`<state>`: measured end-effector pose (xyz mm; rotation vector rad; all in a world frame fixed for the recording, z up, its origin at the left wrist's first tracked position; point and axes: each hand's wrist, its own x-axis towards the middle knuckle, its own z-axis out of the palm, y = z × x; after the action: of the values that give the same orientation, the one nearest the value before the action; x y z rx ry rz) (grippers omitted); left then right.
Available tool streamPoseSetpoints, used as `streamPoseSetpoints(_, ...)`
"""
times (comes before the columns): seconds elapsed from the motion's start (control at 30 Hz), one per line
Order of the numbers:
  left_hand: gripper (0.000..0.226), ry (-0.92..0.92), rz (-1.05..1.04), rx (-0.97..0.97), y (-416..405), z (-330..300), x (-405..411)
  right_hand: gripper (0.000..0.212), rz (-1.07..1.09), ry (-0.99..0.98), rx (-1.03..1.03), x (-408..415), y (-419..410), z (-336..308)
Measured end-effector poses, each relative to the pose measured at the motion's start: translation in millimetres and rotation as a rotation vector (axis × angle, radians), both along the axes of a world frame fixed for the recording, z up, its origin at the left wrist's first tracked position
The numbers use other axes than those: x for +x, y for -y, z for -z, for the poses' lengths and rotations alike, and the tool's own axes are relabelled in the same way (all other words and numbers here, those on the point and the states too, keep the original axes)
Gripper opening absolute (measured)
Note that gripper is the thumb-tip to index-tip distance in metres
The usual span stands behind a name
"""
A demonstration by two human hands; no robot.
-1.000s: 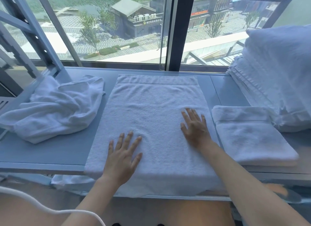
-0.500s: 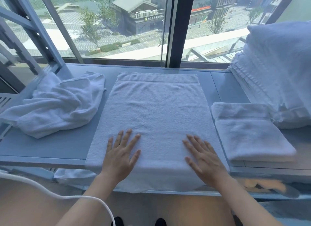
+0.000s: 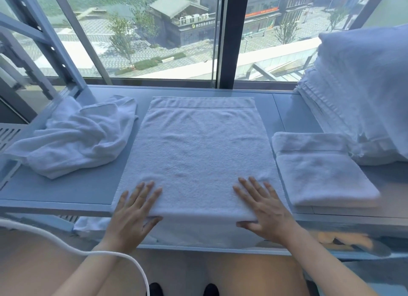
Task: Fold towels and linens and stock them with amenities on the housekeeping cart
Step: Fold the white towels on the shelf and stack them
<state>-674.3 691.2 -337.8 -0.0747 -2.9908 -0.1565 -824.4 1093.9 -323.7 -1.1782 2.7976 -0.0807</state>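
Both hands have moved back to the near edge of the flat towel (image 3: 198, 154), which lies centred on the bench (image 3: 72, 187). The left hand (image 3: 132, 216) and right hand (image 3: 265, 214) rest there, fingers straight and spread on top, thumbs under the overhanging edge.

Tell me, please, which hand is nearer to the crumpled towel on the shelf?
Left. The left hand lies just below-right of the crumpled towel; the right hand is farther right.
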Motion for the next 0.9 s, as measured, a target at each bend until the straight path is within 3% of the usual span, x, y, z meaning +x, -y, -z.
streamPoseSetpoints(0.13, 0.066, -0.009, 0.031, -0.045, -2, -8, -1, 0.093, -0.039, -0.033, 0.072, 6, -2, -4)
streamPoseSetpoints(0.27, 0.058, -0.149, 0.076, -0.021, -5, -17, 8, 0.076, -0.034, -0.010, 0.098, 23, 0, -14)
streamPoseSetpoints(0.4, 0.043, -0.315, 0.184, -0.018, 1, -40, 21, 0.051, -0.004, -0.054, -0.060, 46, -3, -32)
streamPoseSetpoints(0.53, 0.031, -0.323, 0.163, 0.082, 14, -64, 54, 0.026, 0.065, -0.200, -0.163, 82, -5, -57)
streamPoseSetpoints(0.67, 0.010, -0.297, 0.194, 0.152, 27, -80, 102, 0.029, 0.227, -0.229, -0.183, 132, -5, -79)
streamPoseSetpoints(0.8, 0.023, -0.311, 0.163, 0.176, 41, -92, 151, 0.039, 0.233, -0.257, -0.281, 184, 0, -97)
streamPoseSetpoints(0.9, 0.010, -0.356, 0.126, 0.182, 43, -99, 184, 0.049, 0.221, -0.293, -0.344, 220, -2, -107)
